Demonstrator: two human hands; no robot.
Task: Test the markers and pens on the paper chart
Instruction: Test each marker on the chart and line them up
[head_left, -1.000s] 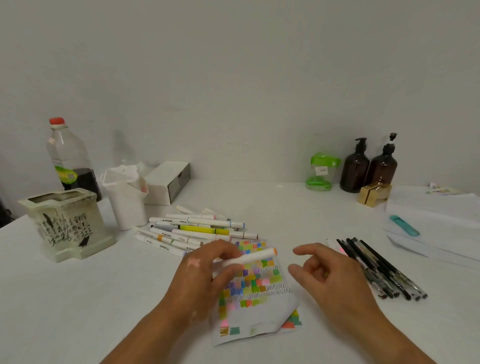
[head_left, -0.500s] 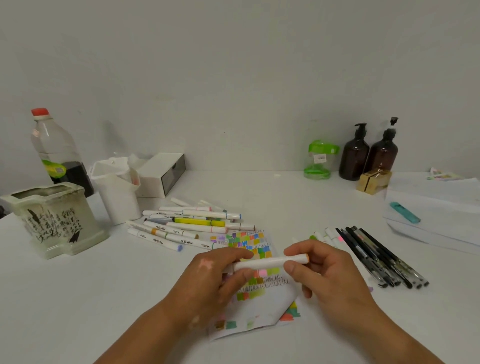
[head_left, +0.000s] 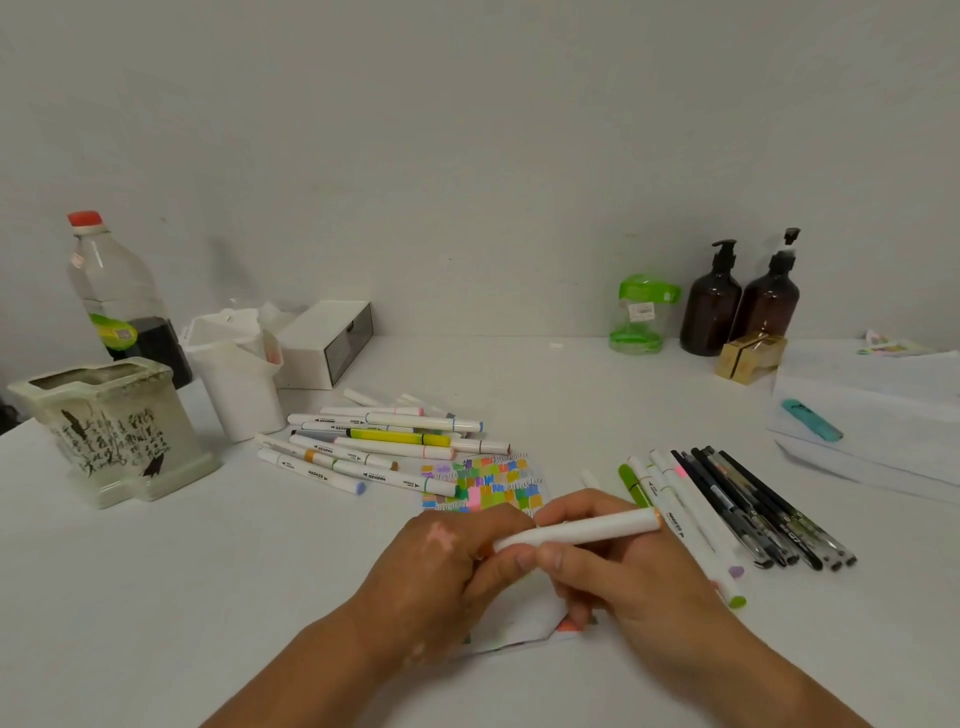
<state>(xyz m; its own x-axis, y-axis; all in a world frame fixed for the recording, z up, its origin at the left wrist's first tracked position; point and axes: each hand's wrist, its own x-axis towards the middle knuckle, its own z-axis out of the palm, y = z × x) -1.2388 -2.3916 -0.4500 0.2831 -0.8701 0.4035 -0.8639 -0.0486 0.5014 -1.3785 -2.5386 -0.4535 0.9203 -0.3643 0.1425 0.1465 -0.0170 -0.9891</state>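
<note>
White-barrelled plastic marker (head_left: 597, 530) clamped in both grips, left hand (head_left: 441, 571) and right hand (head_left: 639, 577), just above colour-swatched paper chart (head_left: 493, 483) on white bench (head_left: 208, 597).

Left hand (head_left: 445, 562), right hand (head_left: 629, 567) meet (fingers (head_left: 583, 506) curled).

A plastic bottle (head_left: 117, 291) stands behind the ceramic pot (head_left: 111, 431).

2 hands (head_left: 441, 566) (head_left: 639, 577) grip marker (head_left: 576, 531) (above chart (head_left: 498, 480)).
</note>
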